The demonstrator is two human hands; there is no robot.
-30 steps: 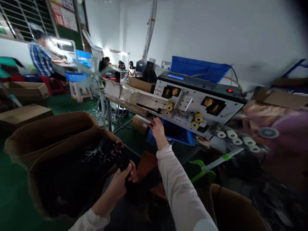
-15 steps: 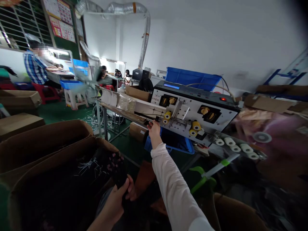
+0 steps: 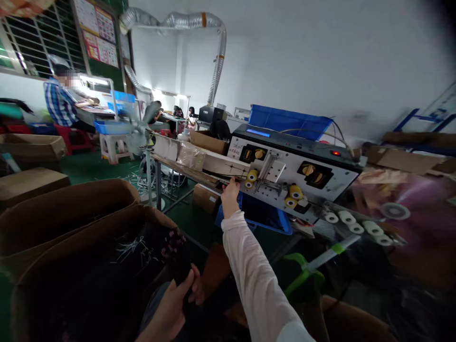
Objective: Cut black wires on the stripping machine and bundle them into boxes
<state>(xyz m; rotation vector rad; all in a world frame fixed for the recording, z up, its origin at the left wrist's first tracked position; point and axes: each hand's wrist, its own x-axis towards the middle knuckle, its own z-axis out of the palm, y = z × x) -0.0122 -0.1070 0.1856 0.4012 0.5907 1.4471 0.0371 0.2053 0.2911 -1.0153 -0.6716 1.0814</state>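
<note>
My left hand (image 3: 178, 301), low in the middle of the view, is closed round a bundle of dark cables (image 3: 175, 249) with small pinkish ends pointing up and left. Most of the bundle melts into the dark box behind it. My right arm, in a white sleeve, reaches forward to a boxy machine (image 3: 281, 166) with yellow rollers. At its left end, by the rollers (image 3: 251, 178), my right hand (image 3: 231, 194) is pinched; what lies between its fingers is too small and dark to make out. Thin black strands (image 3: 237, 169) lie against the pale guard just behind the fingers.
A blue bin (image 3: 265, 218) hangs below the machine. Large cardboard boxes (image 3: 117, 190) stand at left, one holding dark stuff and white offcuts (image 3: 131, 247). White spools (image 3: 347, 217) line the machine's right end. A fan (image 3: 395, 210) is at right; people work at tables far left.
The view has shifted slightly, so the machine sits a little further right and lower. A dark piece visible at my right fingertips before no longer shows clearly. My left hand keeps hold of the bundle.
</note>
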